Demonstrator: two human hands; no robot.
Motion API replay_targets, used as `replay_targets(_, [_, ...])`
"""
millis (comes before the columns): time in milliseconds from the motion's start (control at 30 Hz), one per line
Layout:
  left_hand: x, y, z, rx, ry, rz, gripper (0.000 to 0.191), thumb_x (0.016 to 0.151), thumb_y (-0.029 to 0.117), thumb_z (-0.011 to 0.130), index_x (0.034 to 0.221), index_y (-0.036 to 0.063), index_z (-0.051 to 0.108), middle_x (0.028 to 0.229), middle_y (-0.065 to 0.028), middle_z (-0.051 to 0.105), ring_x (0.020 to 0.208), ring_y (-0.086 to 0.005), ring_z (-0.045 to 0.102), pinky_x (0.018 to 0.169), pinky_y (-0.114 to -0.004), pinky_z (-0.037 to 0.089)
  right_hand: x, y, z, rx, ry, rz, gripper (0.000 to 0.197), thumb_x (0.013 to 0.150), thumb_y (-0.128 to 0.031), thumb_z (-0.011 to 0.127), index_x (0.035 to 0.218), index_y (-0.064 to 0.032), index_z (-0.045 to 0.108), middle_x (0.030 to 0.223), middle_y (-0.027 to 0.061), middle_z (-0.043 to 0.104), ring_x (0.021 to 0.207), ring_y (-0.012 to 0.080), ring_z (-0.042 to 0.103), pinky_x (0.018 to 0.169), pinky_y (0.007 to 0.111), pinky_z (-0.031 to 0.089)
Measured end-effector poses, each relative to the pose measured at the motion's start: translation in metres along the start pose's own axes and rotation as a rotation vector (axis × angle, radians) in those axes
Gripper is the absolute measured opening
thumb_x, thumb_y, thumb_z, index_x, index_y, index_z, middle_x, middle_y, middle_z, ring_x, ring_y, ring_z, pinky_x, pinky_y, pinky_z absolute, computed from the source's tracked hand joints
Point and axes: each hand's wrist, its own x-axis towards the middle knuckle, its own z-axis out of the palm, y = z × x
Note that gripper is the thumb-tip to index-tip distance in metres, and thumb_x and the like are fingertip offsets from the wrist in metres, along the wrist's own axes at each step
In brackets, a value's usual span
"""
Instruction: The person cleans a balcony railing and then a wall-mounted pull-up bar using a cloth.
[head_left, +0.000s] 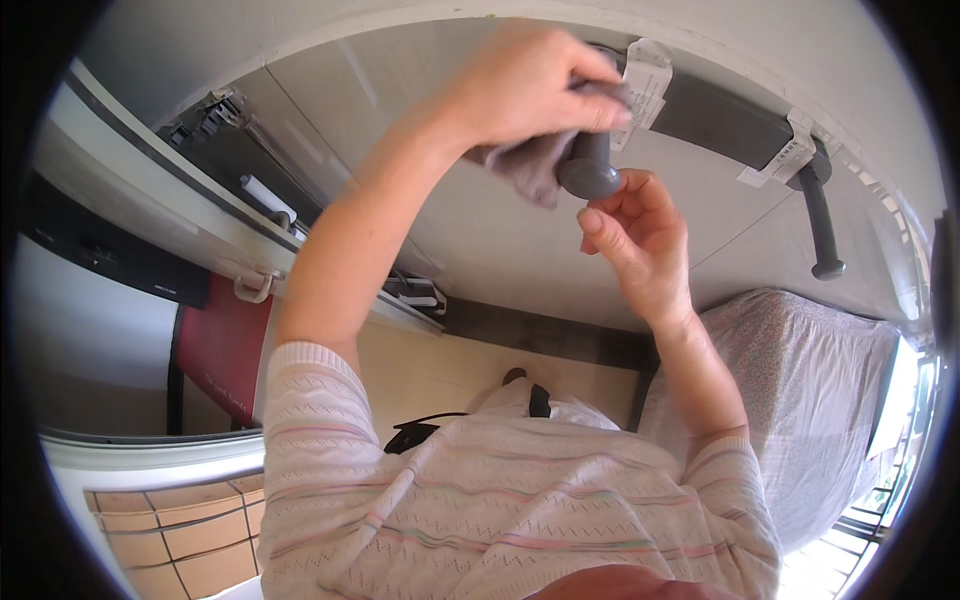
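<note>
My left hand, blurred, grips a greyish cloth that hangs down over and beside a grey wall peg. The peg has a round, flared end and juts out from a dark grey wall-mounted rail. Just below the peg's end is my right hand, with thumb and fingers apart and nothing between them. Its fingertips are close to the rim of the peg; whether they touch it is unclear. At the rail's right end, a second grey peg sticks out.
White paper labels with print wrap the rail. A patterned fabric cover drapes a bulky object at right. To the left are a sliding-door frame with a white handle and a dark red panel. Window bars show lower right.
</note>
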Motion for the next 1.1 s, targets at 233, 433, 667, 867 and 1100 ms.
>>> replay_targets(233, [0.002,-0.004,-0.001,0.04,0.01,0.01,0.023,0.075,0.016,0.066,0.093,0.0016,0.065,0.079,-0.0071,0.065,0.064,-0.0111,0.058,0.059,-0.024,0.045,-0.014,0.003,-0.035,-0.014,0.119,0.071,0.017,0.083,-0.013,0.062,0.091,-0.0017,0.053,0.075,0.0019,0.057,0.062,0.0075,0.051,0.055,0.02,0.044])
replay_targets(433, [-0.081,-0.029,-0.005,-0.254,0.136,-0.306,0.023,0.074,0.007,0.069,0.093,-0.0035,0.062,0.077,-0.0004,0.061,0.072,-0.0058,0.053,0.065,-0.021,0.044,-0.084,0.003,-0.139,-0.151,0.548,-0.106,0.034,0.084,-0.017,0.06,0.111,-0.0004,0.047,0.079,0.0064,0.057,0.062,0.0106,0.055,0.053,0.022,0.046])
replay_targets(667, [-0.119,-0.035,0.024,-0.317,0.058,-0.313,0.021,0.073,0.007,0.07,0.088,-0.0032,0.061,0.075,-0.0009,0.059,0.069,-0.0063,0.05,0.062,-0.021,0.041,-0.073,-0.047,-0.151,-0.283,0.496,-0.358,0.065,0.083,-0.03,0.061,0.132,0.0004,0.03,0.083,0.0062,0.057,0.063,0.0109,0.055,0.055,0.023,0.047])
replay_targets(867, [-0.116,-0.019,0.034,-0.394,0.044,-0.365,0.018,0.074,0.002,0.066,0.09,-0.0024,0.061,0.075,-0.0019,0.058,0.069,-0.0068,0.051,0.063,-0.021,0.042,-0.071,-0.044,-0.159,-0.297,0.484,-0.373,0.06,0.083,-0.03,0.061,0.128,0.0015,0.036,0.079,0.0059,0.058,0.061,0.011,0.056,0.056,0.022,0.046])
replay_targets(1100, [-0.057,0.04,0.121,-0.62,-0.056,-0.134,0.031,0.078,-0.001,0.06,0.108,0.0001,0.054,0.095,-0.0049,0.06,0.086,-0.0101,0.056,0.075,-0.025,0.046,-0.072,-0.05,-0.154,-0.186,0.49,-0.274,0.057,0.084,-0.028,0.061,0.126,0.0021,0.037,0.082,0.0092,0.058,0.06,0.0113,0.057,0.053,0.023,0.048])
